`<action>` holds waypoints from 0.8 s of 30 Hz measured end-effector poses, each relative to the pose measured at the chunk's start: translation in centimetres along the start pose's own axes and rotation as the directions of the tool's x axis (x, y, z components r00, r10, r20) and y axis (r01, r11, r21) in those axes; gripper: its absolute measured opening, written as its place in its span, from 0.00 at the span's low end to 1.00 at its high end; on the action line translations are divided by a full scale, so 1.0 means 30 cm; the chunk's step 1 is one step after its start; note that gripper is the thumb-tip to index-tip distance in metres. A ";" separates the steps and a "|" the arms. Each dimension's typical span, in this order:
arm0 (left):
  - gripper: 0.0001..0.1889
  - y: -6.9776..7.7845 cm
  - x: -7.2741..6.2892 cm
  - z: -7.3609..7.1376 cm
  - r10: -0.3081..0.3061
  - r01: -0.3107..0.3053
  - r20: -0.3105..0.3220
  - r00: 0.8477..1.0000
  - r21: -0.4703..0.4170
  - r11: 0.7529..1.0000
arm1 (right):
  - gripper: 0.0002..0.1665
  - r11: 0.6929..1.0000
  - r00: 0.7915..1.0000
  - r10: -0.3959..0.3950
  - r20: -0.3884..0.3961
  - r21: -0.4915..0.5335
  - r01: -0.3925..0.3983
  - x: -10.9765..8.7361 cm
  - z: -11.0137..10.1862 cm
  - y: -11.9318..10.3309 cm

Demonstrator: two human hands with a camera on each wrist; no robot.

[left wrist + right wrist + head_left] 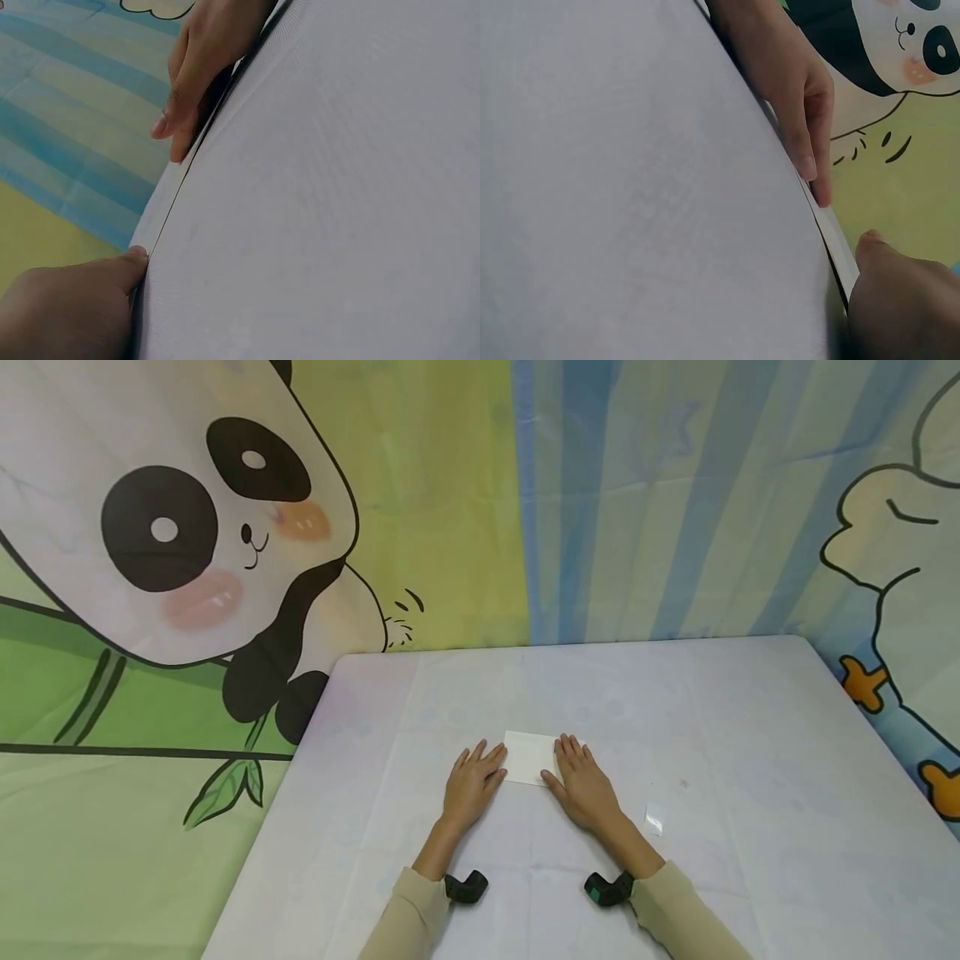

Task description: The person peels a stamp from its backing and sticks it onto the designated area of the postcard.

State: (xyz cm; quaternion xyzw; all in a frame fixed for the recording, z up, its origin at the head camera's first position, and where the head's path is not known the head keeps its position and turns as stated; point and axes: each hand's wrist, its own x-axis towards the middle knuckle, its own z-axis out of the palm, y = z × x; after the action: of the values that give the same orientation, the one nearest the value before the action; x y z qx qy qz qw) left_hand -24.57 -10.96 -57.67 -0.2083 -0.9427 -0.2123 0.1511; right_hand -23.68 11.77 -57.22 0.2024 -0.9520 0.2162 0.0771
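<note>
A small white rectangular piece, flat like folded paper or a card [529, 758], lies on the white-covered table between the two hands. At its left edge, my left hand [471, 787] rests palm down with fingers extended, the fingertips touching that side. My right hand [585, 787] lies over its right edge, also with straight fingers. In the left wrist view the left thumb [135, 259] touches the near end of the thin white edge. The right wrist view shows the piece nearly edge-on, with the right thumb [871, 244] beside it.
A small clear plastic scrap [653, 819] lies on the table [750, 735] to the right of the right forearm. Black devices [467, 887] are strapped at both wrists. Behind the table hangs a printed cloth [435, 510] with a panda and stripes.
</note>
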 end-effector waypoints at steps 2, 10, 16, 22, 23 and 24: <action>0.21 0.001 0.001 0.000 0.005 -0.005 -0.003 1.000 -0.005 1.000 | 0.41 0.998 1.000 -0.005 0.000 -0.055 0.005 -0.001 0.006 -0.006; 0.21 -0.002 0.003 -0.003 0.020 -0.020 -0.016 1.000 -0.001 1.000 | 0.46 0.992 1.000 -0.024 -0.014 -0.127 0.022 0.010 0.014 -0.013; 0.20 -0.002 0.000 0.000 -0.007 0.007 -0.009 1.000 -0.009 1.000 | 0.48 0.999 0.999 -0.001 -0.041 -0.033 -0.001 -0.002 0.026 0.004; 0.20 0.005 0.005 0.002 -0.015 0.015 0.003 1.000 -0.012 1.000 | 0.49 1.000 0.998 0.010 -0.067 -0.021 -0.012 0.001 0.035 0.016; 0.20 0.004 0.005 0.001 -0.017 0.017 0.002 1.000 -0.010 1.000 | 0.49 0.999 0.999 -0.003 -0.054 -0.048 0.001 0.004 0.036 0.014; 0.20 0.004 0.004 0.000 -0.019 0.019 0.002 1.000 -0.008 1.000 | 0.49 0.997 0.999 -0.012 -0.040 -0.074 0.009 0.007 0.036 0.011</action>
State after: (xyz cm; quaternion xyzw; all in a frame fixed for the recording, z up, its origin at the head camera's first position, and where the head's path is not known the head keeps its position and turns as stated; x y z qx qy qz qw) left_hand -24.63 -10.82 -57.59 -0.2000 -0.9440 -0.2175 0.1472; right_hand -24.07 11.48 -58.28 0.1999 -0.9566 0.1845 0.1050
